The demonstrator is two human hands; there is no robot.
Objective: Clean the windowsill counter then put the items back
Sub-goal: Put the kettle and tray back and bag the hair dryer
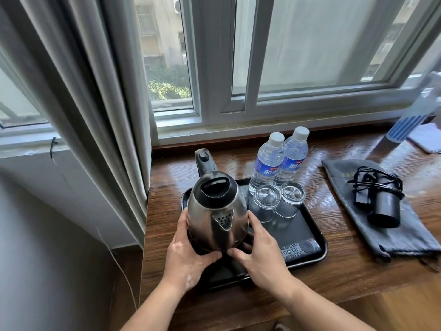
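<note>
A: Where's the kettle (pixel 216 209) rn?

B: On the near-left part of the black tray (pixel 317 253), spout twd the camera, handle twd the window. Left hand (pixel 185 255) and right hand (pixel 260 255) cup its lower body from both sides, fingers (pixel 253 222) curled snug on the steel, thumbs nearly meeting in front.

A: Being set down or lifted?

B: Can't tell from this. Either way: keep it upright, grip low, and seat it square on the dark base under it, which is mostly hidden.

A: What's in the way?

B: Two upturned glasses (pixel 278 204) sit just beside its right flank, w/ two bottles (pixel 278 161) right behind them at the tray's far edge. Swing right and you'd likely clip them. A remote (pixel 301 250) lies on the tray's near-right corner.

A: Rest of the surface (pixel 358 266)?

B: Grey pouch (pixel 391 225) w/ a black dryer (pixel 379 199) on top, well apart to the right. Blurred spray bottle (pixel 414 115) and a cloth (pixel 427 140) at far right.
</note>
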